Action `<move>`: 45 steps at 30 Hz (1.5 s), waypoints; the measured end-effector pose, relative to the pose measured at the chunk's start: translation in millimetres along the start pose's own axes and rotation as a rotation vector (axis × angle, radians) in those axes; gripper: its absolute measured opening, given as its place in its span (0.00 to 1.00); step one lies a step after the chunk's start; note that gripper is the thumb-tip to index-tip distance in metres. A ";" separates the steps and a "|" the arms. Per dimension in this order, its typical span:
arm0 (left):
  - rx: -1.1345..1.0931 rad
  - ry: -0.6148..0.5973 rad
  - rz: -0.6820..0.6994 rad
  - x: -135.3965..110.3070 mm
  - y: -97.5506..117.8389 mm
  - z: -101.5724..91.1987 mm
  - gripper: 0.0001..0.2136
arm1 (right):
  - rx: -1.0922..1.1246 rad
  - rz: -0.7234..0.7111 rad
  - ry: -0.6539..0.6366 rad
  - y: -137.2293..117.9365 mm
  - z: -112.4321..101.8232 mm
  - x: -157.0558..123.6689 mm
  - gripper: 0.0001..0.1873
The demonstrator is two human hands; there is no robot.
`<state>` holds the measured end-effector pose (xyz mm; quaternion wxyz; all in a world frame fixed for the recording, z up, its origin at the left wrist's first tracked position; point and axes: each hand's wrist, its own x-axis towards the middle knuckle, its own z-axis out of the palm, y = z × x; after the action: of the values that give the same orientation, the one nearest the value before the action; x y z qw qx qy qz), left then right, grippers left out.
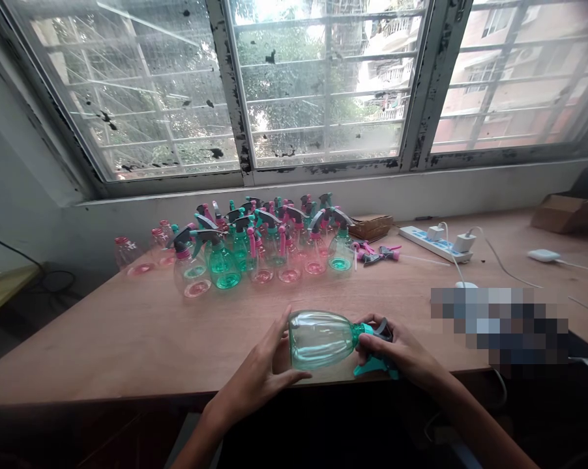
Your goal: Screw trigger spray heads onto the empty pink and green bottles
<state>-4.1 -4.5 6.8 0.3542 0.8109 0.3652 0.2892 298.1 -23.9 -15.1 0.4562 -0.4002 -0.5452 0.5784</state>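
A clear green spray bottle lies sideways in the air over the table's front edge, its base to the left. My right hand is closed around its spray head at the neck; the dark and teal trigger parts show between and below the fingers. At the other end, my left hand cups the base, with the fingers behind it and the thumb along the underside. Farther back stand several green and pink spray bottles with spray heads fitted. Loose pink and dark spray heads lie to their right.
Pink bottles without spray heads stand at the left end of the group. On the right are a white power strip with plugged-in chargers, cables, a cardboard box and a blurred-out patch. A brown packet lies near the window wall.
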 end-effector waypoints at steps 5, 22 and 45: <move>-0.043 -0.031 -0.001 -1.5 -4.1 1.2 0.48 | -0.011 -0.011 0.015 -1.4 0.6 -0.4 0.21; -0.158 -0.032 -0.040 -2.2 -0.8 0.2 0.55 | 0.011 -0.005 0.003 2.4 -1.3 0.6 0.21; -0.041 -0.014 0.048 -1.5 -5.6 2.1 0.46 | -0.001 -0.034 -0.077 4.4 -2.0 0.2 0.17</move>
<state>-5.6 -3.9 0.9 0.3665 0.8139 0.3371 0.2993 299.7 -23.2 -19.6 0.4442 -0.3684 -0.5694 0.5854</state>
